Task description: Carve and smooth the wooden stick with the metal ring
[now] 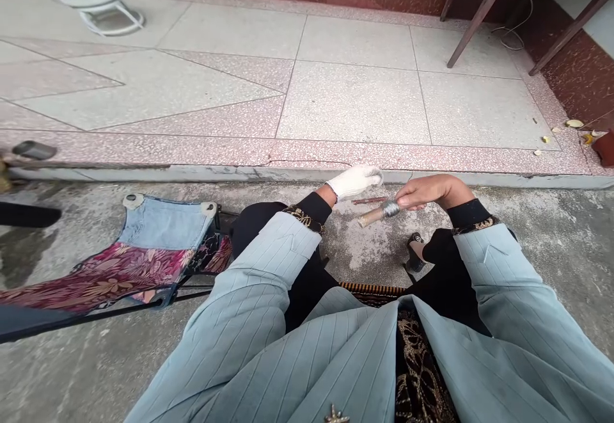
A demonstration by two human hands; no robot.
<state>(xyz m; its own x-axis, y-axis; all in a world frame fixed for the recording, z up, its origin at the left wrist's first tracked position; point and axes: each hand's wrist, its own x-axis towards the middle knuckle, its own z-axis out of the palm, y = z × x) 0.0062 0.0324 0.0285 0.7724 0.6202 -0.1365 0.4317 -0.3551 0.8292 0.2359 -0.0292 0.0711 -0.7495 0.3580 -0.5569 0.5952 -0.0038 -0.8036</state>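
Observation:
My right hand (pixel 426 191) is bare and closed around a short wooden stick (pixel 371 217) with grey thread wound on it as a spool (pixel 391 208). My left hand (pixel 354 181) wears a white glove and is closed in a pinch just left of the spool; a thin thread seems to run from it to the spool. A thin reddish stick (pixel 368 201) lies between the two hands. Both arms are in pale blue striped sleeves over black cuffs with gold trim.
A folding stool (pixel 158 244) with a denim and floral cloth seat stands to my left on the concrete ground. A raised tiled floor (pixel 355 96) lies ahead. Wooden table legs (pixel 480 13) and a cable stand at the back right. A white object (pixel 103 7) sits far left.

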